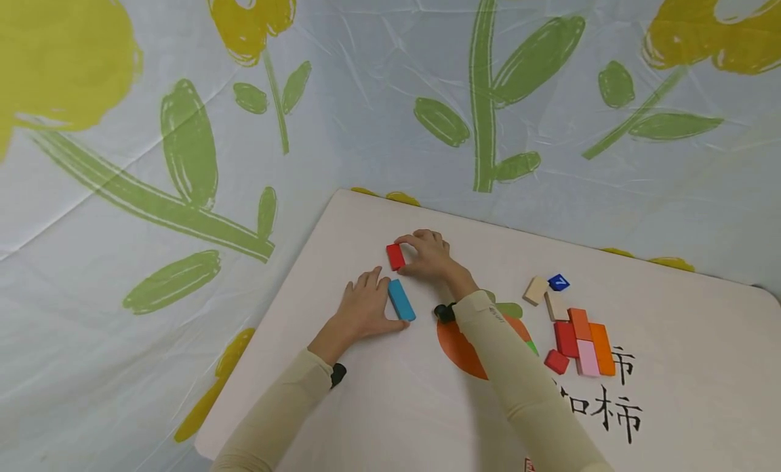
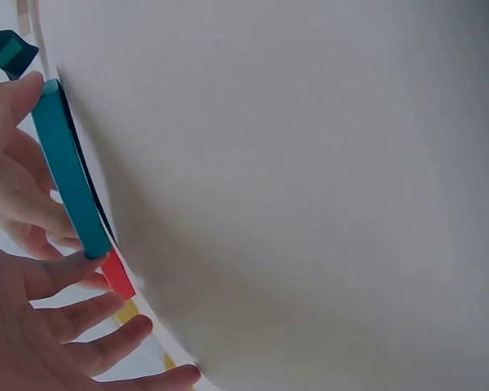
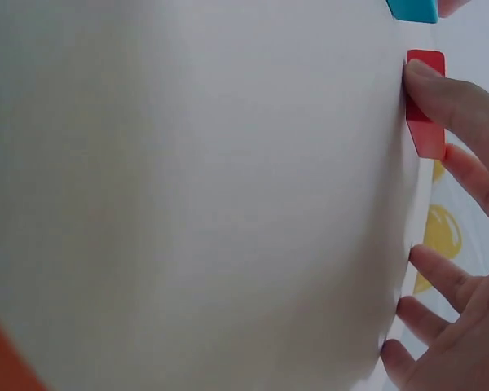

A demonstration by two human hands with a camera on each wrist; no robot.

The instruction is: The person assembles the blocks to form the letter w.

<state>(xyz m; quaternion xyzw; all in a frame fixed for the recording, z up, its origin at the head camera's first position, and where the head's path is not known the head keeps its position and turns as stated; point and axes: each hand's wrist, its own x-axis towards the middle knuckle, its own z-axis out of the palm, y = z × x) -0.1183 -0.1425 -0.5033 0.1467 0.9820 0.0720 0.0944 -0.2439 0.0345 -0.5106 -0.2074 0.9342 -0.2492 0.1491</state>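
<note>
On the white table lies a long blue block (image 1: 401,300), and my left hand (image 1: 364,308) holds it lengthwise. In the left wrist view the thumb sits at one end of the blue block (image 2: 69,171) and the index finger at the other, with the other fingers spread. Just beyond it is a shorter red block (image 1: 395,257). My right hand (image 1: 429,256) pinches the red block (image 3: 426,102) between thumb and index finger, the thumb lying on its side and the remaining fingertips on the tabletop. A gap separates the two blocks.
To the right stands a cluster of blocks: orange (image 1: 603,350), pink (image 1: 588,359), red (image 1: 566,340), plain wood (image 1: 536,291), and a blue one marked 7 (image 1: 558,282). A printed orange fruit (image 1: 460,346) lies under the right forearm. Flowered cloth (image 1: 378,119) walls the table's back and left.
</note>
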